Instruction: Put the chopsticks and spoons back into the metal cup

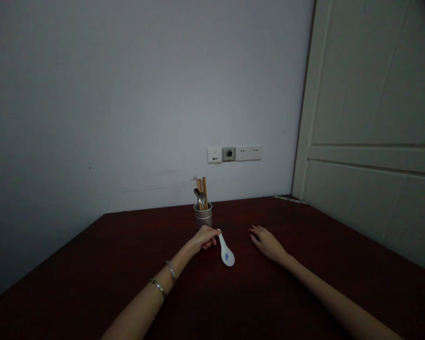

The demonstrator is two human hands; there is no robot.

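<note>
My left hand (206,237) pinches the end of the handle of a white soup spoon (227,252) with a blue pattern in its bowl. The spoon's bowl points toward me and to the right; whether it touches the table I cannot tell. Just behind that hand stands a grey metal utensil holder (203,215). Wooden chopsticks (204,189) and metal spoons (201,198) stick up out of it. Off to the right, my right hand (267,243) lies on the table with its fingers stretched out, holding nothing.
The dark red table (92,264) reaches back to a pale wall (145,104). Sockets (248,153) and switch plates sit low on the wall. A white panelled door (371,118) rises along the right edge. A thin flat strip (289,199) lies at the table's back right corner.
</note>
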